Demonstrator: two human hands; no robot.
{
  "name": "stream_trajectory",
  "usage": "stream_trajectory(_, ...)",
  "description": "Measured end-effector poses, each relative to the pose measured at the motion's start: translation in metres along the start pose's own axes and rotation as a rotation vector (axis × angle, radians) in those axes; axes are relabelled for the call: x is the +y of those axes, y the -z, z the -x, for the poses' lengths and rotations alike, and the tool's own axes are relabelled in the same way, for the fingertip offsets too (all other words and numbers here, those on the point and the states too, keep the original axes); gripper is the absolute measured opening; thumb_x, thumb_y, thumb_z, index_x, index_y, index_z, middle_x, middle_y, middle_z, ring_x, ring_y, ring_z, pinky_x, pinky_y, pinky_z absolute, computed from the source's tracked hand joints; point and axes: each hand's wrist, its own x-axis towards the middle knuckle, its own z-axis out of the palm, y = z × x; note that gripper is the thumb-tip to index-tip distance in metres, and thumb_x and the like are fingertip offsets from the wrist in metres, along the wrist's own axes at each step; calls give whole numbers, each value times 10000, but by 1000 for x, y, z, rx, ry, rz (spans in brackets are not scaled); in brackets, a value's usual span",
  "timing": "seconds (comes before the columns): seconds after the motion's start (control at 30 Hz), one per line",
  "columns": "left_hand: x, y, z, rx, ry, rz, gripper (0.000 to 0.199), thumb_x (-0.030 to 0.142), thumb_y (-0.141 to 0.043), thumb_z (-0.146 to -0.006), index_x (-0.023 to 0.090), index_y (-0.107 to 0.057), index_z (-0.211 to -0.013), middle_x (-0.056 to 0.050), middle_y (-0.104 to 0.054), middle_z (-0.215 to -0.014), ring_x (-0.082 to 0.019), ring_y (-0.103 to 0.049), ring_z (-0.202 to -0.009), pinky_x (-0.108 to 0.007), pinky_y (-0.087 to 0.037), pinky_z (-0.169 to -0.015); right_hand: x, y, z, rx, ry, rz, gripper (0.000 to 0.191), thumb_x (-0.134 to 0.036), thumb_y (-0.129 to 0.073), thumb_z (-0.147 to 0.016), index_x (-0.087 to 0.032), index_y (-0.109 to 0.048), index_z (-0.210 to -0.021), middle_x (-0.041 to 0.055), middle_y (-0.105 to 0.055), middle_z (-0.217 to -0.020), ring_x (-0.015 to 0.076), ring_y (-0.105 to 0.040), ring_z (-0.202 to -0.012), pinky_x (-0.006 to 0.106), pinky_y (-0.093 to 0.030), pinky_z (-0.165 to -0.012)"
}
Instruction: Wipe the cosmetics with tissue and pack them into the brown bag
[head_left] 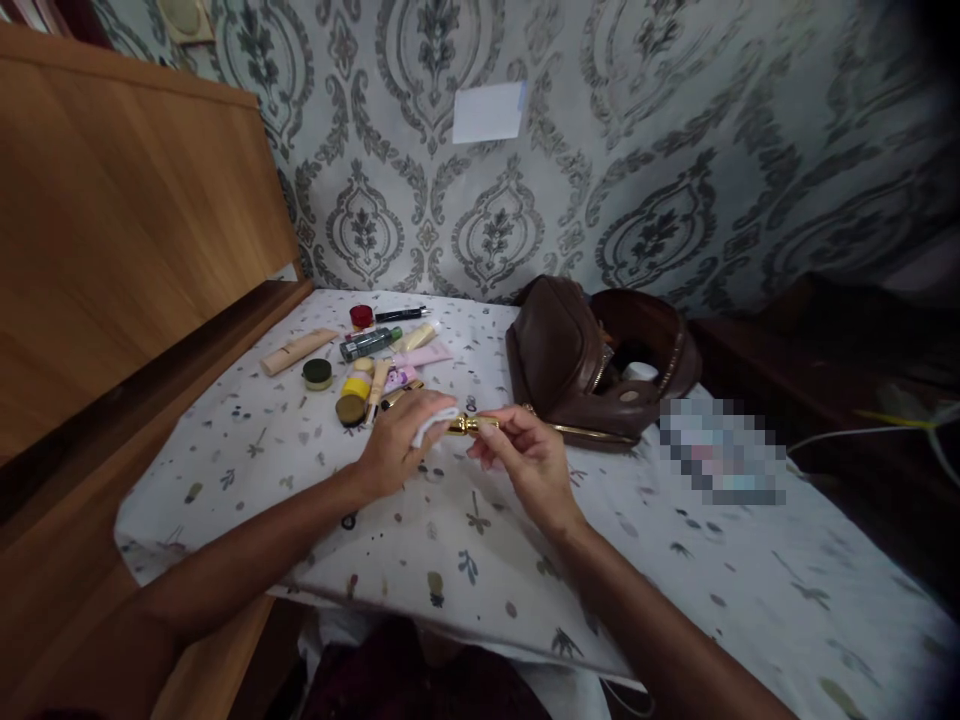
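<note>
A slim gold tube (463,426) lies level between my two hands over the patterned white cloth. My left hand (405,435) is closed round a white wipe (435,425) that covers the tube's left end. The fingertips of my right hand (529,460) pinch the tube's right end. Just behind my left hand, several cosmetics lie in a loose group, among them a yellow jar (358,383), a pink tube (424,355) and a dark green bottle (370,344).
An open brown bag (559,350) stands behind my right hand, with a white item inside. A round dark-lidded jar (317,374) and a beige tube (298,352) lie at the left. A wooden panel (135,190) borders the left side; a blurred-out object (720,452) lies at the right.
</note>
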Motion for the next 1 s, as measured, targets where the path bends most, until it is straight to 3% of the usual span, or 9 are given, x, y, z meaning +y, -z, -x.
stream_trajectory(0.1,5,-2,2,-114,-199,-272,383,377,-466,-1006,161,-540,-1313,-164,-625,-1274,-277,-556,-1217,-449,-433,-1035,1,-1,0,-19,-1,8,375,-533,-765,-749,-176,-649,-741,4,-656,-595,112,-549,-469,242,-464,-463)
stream_trajectory(0.27,6,-4,3,-252,-144,-448,464,461,-451,-995,176,-499,-1357,-179,-621,-1254,-307,-589,-1160,-488,-444,-983,5,2,-2,-16,-40,-4,353,-510,-777,-746,-183,-649,-713,7,-659,-588,116,-541,-455,238,-443,-437)
stream_trajectory(0.37,-1,0,1,-300,-23,-299,476,480,-429,-999,165,-490,-1350,-156,-635,-1165,-276,-619,-1067,-418,-489,-919,5,2,-2,8,-56,-55,359,-516,-767,-755,-189,-626,-702,7,-657,-589,127,-569,-464,230,-426,-422)
stream_trajectory(0.53,-4,10,-5,-380,211,199,418,519,-488,-966,164,-545,-1181,-79,-645,-1032,-203,-614,-922,-291,-476,-823,-1,3,-2,2,-51,-71,362,-513,-739,-788,-182,-621,-701,4,-653,-584,112,-565,-452,218,-416,-424)
stream_trajectory(0.63,1,11,-8,-409,329,373,407,551,-498,-946,163,-560,-1051,-34,-611,-908,-175,-570,-816,-267,-434,-751,-5,2,-2,3,-5,-52,294,-470,-736,-808,-191,-660,-860,-17,-648,-585,102,-561,-456,208,-418,-440)
stream_trajectory(0.7,6,8,-8,-400,379,432,434,583,-478,-939,158,-552,-980,-15,-567,-844,-165,-529,-777,-265,-409,-722,-8,2,-1,1,18,-47,299,-441,-745,-803,-202,-656,-959,-26,-650,-609,101,-568,-466,205,-417,-438)
stream_trajectory(0.83,14,3,-13,-351,487,427,454,619,-466,-924,171,-505,-865,21,-485,-754,-149,-470,-724,-257,-381,-684,-18,9,4,-12,42,-6,279,-437,-723,-818,-203,-649,-949,-19,-646,-634,115,-583,-482,220,-432,-431)
stream_trajectory(0.93,25,1,-29,-391,555,420,464,638,-524,-882,181,-484,-814,38,-453,-709,-134,-441,-680,-232,-351,-614,-36,32,8,31,79,89,241,-411,-715,-835,-200,-666,-941,-6,-657,-646,129,-611,-517,233,-461,-454)
stream_trajectory(1.0,35,-1,-49,-467,551,427,451,620,-579,-854,177,-510,-804,46,-448,-677,-123,-431,-640,-219,-321,-569,-54,57,9,130,117,137,238,-404,-727,-829,-201,-672,-939,-5,-657,-642,130,-611,-510,233,-462,-445)
